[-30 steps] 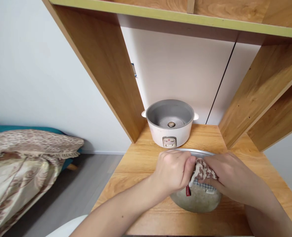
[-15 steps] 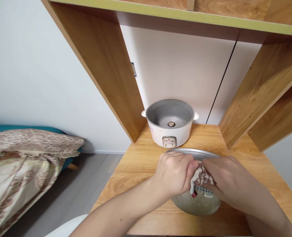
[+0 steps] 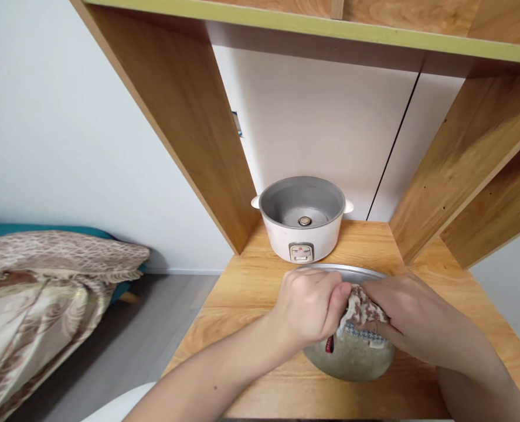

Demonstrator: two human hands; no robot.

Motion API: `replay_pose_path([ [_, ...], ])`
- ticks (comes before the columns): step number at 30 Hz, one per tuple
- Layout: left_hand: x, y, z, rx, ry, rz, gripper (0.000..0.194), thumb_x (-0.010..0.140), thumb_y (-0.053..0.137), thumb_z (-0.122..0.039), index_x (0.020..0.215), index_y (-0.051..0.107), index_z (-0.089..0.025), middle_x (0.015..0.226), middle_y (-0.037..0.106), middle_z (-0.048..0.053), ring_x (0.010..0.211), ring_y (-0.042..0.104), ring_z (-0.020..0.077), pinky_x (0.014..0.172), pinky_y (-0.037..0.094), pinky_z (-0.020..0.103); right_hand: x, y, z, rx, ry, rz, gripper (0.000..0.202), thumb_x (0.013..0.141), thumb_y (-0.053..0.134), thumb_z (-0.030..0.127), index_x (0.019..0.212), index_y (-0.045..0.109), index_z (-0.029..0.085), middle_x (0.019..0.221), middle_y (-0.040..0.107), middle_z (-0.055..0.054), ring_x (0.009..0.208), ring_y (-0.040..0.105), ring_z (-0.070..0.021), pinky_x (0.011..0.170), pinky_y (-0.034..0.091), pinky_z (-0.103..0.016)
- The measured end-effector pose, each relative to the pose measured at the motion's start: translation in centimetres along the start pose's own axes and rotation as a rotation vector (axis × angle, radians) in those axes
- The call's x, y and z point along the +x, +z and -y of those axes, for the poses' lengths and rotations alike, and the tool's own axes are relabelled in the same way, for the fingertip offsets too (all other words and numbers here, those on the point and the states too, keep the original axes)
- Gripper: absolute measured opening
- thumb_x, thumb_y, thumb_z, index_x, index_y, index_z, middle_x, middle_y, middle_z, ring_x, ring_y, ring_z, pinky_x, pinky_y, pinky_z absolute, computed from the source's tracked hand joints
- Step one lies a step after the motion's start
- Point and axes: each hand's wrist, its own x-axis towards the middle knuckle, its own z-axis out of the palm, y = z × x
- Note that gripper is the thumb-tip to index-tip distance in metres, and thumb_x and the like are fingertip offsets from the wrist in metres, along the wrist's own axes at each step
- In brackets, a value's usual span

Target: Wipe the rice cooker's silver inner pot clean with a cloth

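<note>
Holding one patterned cloth (image 3: 362,309), I have the left hand (image 3: 311,303) curled in a tight fist at its left side, thumb along the top, and the right hand (image 3: 411,313) wrapped over its right side; the fingers of both are closed on the fabric. The cloth lies bunched directly between them, its lower part drooping toward me against a round metal pot (image 3: 352,360). That pot sits right below the fingers, its far side showing just beyond the knuckles; being round, it gives me no long axis, and neither hand is clearly nearer. Whether it stands flat or tilts, I can't tell past the hands. Beyond the fingers, slightly left, an open cooker body (image 3: 278,235) stands upright on the wooden surface (image 3: 242,308). Counting: two hands, one cloth, one pot, one cooker body.
</note>
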Motion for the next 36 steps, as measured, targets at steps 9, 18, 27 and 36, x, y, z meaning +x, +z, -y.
replay_pose_path([
  [9,0.0,0.1,-0.2,-0.004,-0.025,-0.011,0.048,0.109,0.033,-0.025,0.062,0.046,-0.024,0.049,0.05,-0.002,0.042,0.042,0.0142,0.046,0.032,0.031,0.4,1.5,1.4,-0.146,-0.015,-0.122,0.021,0.103,0.056,0.017,0.082,0.055,0.022,0.072,0.065,0.0,0.058,0.057,-0.0181,0.055,0.031,-0.034],
  [18,0.1,-0.2,-0.2,0.011,-0.019,0.046,0.048,0.109,0.035,-0.026,0.063,0.048,-0.023,0.049,0.05,-0.002,0.042,0.043,0.0128,0.045,0.031,0.029,-0.2,0.6,0.4,-0.071,-0.001,-0.039,0.032,0.112,0.047,0.032,0.082,0.055,0.022,0.073,0.065,0.0,0.06,0.055,-0.017,0.057,0.029,-0.034],
  [27,0.1,-0.2,-0.3,0.019,-0.035,0.021,0.046,0.107,0.037,-0.024,0.062,0.048,-0.023,0.049,0.049,-0.002,0.041,0.042,0.0127,0.044,0.03,0.029,0.0,0.2,0.3,-0.037,-0.007,-0.033,0.04,0.115,0.042,0.041,0.081,0.051,0.022,0.072,0.063,0.001,0.061,0.052,-0.0165,0.057,0.027,-0.034],
  [36,0.1,-0.1,0.1,0.022,-0.043,0.01,0.042,0.104,0.038,-0.02,0.063,0.047,-0.023,0.048,0.05,-0.003,0.041,0.043,0.0131,0.045,0.03,0.029,0.1,-0.6,-0.3,0.033,0.057,0.046,0.036,0.112,0.049,0.042,0.082,0.055,0.022,0.077,0.071,-0.002,0.064,0.058,-0.0181,0.059,0.033,-0.033],
])
